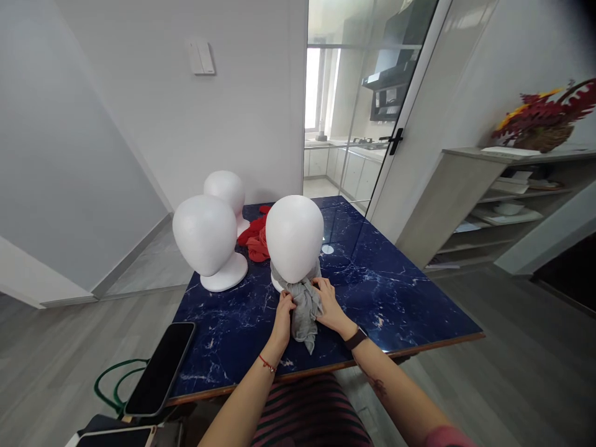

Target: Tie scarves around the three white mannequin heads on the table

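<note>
A white foam mannequin head (295,233) stands on the blue marbled table in front of me. Around its neck goes a grey scarf (305,316), its gathered ends hanging down the front onto the tabletop. At the scarf's left edge, my left hand (283,315) has its fingers curled and closed on the cloth. On the opposite side my right hand (329,305) grips the scarf near the neck, fingers bent over the fabric. The mannequin's chin and the folds hide part of the wrapping.
Two more white mannequin heads (205,233) stand at the table's left side. Red cloth (256,239) lies bunched behind the middle head. A phone (161,369) rests by the front left corner near a green cord (109,388). A round white spot (327,249) shows on the table (386,285).
</note>
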`<state>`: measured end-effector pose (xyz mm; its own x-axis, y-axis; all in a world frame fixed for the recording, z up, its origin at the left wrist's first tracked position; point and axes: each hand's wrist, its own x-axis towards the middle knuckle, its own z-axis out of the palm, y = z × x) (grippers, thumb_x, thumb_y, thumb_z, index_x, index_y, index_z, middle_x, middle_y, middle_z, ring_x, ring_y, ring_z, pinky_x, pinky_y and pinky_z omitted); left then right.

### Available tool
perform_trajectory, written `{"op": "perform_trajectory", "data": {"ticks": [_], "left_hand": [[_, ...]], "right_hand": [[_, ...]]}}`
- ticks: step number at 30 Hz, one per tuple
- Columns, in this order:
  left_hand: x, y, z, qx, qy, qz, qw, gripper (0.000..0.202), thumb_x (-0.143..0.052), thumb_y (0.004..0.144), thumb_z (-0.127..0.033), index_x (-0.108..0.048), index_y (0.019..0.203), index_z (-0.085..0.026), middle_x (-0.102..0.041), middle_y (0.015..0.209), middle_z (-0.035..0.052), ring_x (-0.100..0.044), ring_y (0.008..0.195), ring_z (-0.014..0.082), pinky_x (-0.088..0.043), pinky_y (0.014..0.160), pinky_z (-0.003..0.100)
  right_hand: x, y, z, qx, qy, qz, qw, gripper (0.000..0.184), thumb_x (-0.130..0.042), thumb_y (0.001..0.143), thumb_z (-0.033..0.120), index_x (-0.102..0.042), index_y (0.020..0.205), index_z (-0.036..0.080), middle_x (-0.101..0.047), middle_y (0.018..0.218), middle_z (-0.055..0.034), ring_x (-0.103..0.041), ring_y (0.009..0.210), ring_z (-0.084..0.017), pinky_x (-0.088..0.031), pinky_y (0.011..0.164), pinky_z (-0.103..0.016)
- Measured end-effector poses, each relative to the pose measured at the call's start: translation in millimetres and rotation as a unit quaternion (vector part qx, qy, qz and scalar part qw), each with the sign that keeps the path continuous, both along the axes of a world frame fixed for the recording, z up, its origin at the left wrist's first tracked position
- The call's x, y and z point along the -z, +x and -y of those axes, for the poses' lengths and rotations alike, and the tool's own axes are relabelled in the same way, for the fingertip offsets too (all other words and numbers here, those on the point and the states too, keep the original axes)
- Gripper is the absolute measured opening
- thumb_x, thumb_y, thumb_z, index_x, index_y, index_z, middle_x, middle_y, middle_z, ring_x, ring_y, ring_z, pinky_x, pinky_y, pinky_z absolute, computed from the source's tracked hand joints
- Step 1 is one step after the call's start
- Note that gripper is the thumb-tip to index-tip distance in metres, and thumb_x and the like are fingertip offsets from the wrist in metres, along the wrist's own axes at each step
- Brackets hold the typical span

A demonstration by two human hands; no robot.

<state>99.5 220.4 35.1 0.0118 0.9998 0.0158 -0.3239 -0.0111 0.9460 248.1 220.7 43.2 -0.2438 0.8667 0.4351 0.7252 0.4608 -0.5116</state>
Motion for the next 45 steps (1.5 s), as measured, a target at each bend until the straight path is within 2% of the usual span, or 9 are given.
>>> {"op": "perform_trajectory", "data": {"ticks": [3, 9, 14, 18, 23, 28, 36, 40, 45], "left_hand": [[0.1, 0.4, -1.3, 0.006, 0.000, -0.048, 0.999, 0.011, -0.050, 0.064, -0.016, -0.056, 0.055, -0.017, -0.056, 0.076, -0.0002, -0.050, 0.075, 0.0135, -0.041, 0.075, 0.024], [-8.4, 5.8, 2.3, 0.031, 0.003, -0.045, 0.999, 0.016, -0.061, 0.065, -0.022, -0.065, 0.080, -0.016, -0.067, 0.082, 0.0038, -0.058, 0.081, 0.0190, -0.044, 0.079, 0.030], [-5.3, 5.3, 1.0, -0.051, -0.011, -0.055, 0.997, 0.028, -0.070, 0.057, -0.017, -0.054, 0.080, -0.017, -0.064, 0.076, 0.0005, -0.058, 0.071, 0.0140, -0.044, 0.070, 0.024], [0.7, 2.7, -1.4, -0.046, -0.040, -0.030, 0.998, 0.033, -0.069, 0.058, -0.018, -0.045, 0.080, -0.020, -0.060, 0.069, -0.0030, -0.057, 0.062, 0.0121, -0.042, 0.061, 0.022], [-3.1, 3.1, 0.1, -0.047, -0.030, -0.042, 0.998, 0.031, -0.067, 0.060, -0.018, -0.052, 0.088, -0.018, -0.065, 0.078, 0.0014, -0.059, 0.067, 0.0141, -0.044, 0.066, 0.024], [-5.8, 2.0, 1.3, -0.035, -0.025, -0.063, 0.997, 0.016, -0.065, 0.062, -0.022, -0.063, 0.075, -0.013, -0.066, 0.075, 0.0028, -0.059, 0.071, 0.0160, -0.045, 0.068, 0.025], [-5.2, -2.0, 7.1, -0.018, -0.022, -0.001, 1.000, 0.035, -0.072, 0.063, -0.033, -0.061, 0.090, -0.013, -0.066, 0.083, 0.0045, -0.060, 0.074, 0.0151, -0.047, 0.073, 0.028], [-9.9, -10.3, 12.1, -0.044, 0.021, -0.096, 0.994, 0.037, -0.071, 0.065, -0.037, -0.059, 0.094, -0.016, -0.066, 0.088, 0.0040, -0.060, 0.077, 0.0152, -0.046, 0.073, 0.026], [-18.4, -31.8, 13.8, -0.007, 0.074, -0.260, 0.963, 0.026, -0.059, 0.076, -0.038, -0.066, 0.088, -0.016, -0.069, 0.089, 0.0056, -0.061, 0.081, 0.0185, -0.044, 0.075, 0.027]], "right_hand": [[4.3, 0.5, -2.2, -0.008, 0.004, -0.049, 0.999, 0.029, -0.055, 0.074, 0.024, -0.062, 0.102, 0.021, -0.046, 0.115, -0.0090, -0.039, 0.110, -0.025, -0.036, 0.092, -0.041], [8.8, -3.7, -4.7, 0.013, -0.010, -0.186, 0.982, 0.035, -0.045, 0.080, 0.021, -0.050, 0.114, 0.020, -0.049, 0.109, -0.0092, -0.045, 0.107, -0.022, -0.039, 0.094, -0.042], [2.3, -4.4, -5.1, 0.073, 0.029, -0.196, 0.977, 0.025, -0.050, 0.071, 0.015, -0.054, 0.095, 0.020, -0.049, 0.108, -0.0090, -0.046, 0.105, -0.023, -0.039, 0.094, -0.040], [0.1, -7.7, 4.8, 0.138, -0.036, -0.321, 0.936, 0.022, -0.050, 0.076, 0.026, -0.047, 0.097, 0.019, -0.055, 0.094, -0.0068, -0.054, 0.086, -0.020, -0.046, 0.077, -0.035], [-0.1, -28.2, 31.7, 0.117, -0.141, -0.448, 0.875, 0.030, -0.039, 0.088, 0.047, -0.043, 0.103, 0.022, -0.062, 0.092, -0.0050, -0.060, 0.081, -0.017, -0.049, 0.073, -0.031], [-8.0, -40.7, 39.0, 0.112, -0.133, -0.398, 0.901, 0.056, -0.067, 0.070, 0.039, -0.042, 0.117, 0.020, -0.062, 0.103, -0.0083, -0.062, 0.089, -0.021, -0.049, 0.078, -0.033], [-10.9, -23.1, 22.6, 0.127, -0.103, -0.380, 0.911, 0.030, -0.051, 0.076, 0.027, -0.058, 0.103, 0.017, -0.064, 0.102, -0.0082, -0.059, 0.091, -0.021, -0.045, 0.083, -0.034], [-13.3, -20.7, 16.9, 0.139, -0.081, -0.400, 0.902, 0.028, -0.049, 0.075, 0.028, -0.060, 0.098, 0.016, -0.065, 0.099, -0.0078, -0.058, 0.091, -0.021, -0.044, 0.085, -0.035], [-18.4, -21.1, 15.6, 0.162, -0.068, -0.418, 0.891, 0.027, -0.046, 0.075, 0.028, -0.059, 0.097, 0.017, -0.063, 0.097, -0.0062, -0.056, 0.088, -0.019, -0.042, 0.082, -0.033]]}}
